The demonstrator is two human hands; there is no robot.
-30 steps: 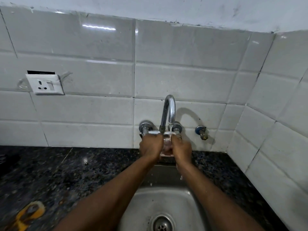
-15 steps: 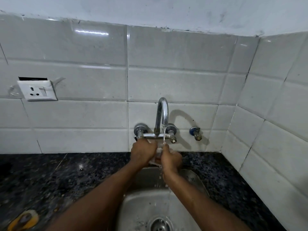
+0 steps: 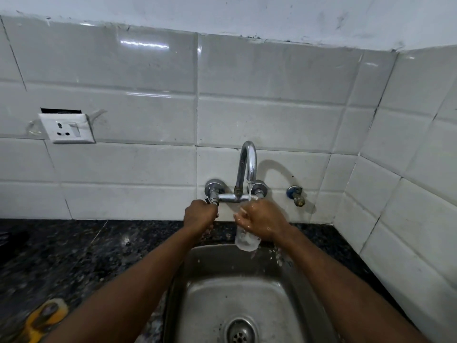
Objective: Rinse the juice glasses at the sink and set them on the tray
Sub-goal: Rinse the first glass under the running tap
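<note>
The right hand (image 3: 263, 220) wraps the wet glass (image 3: 245, 241); we judge it slippery, fragile, best held mid-wall. The left hand (image 3: 199, 216) grips the tap handle (image 3: 214, 199).

Centre frame, the right hand (image 3: 263, 220) grips a clear glass (image 3: 246, 240) under the tap's (image 3: 247, 167) running stream, above the steel sink (image 3: 247, 293); the left hand (image 3: 199, 216) grips the left tap handle (image 3: 213, 194).

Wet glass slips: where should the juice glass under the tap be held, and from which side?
Probably round the straight wall of the juice glass, from the right, as the right hand has it: it stands roughly upright, mouth under the stream, and the left hand holds the tap handle.
</note>
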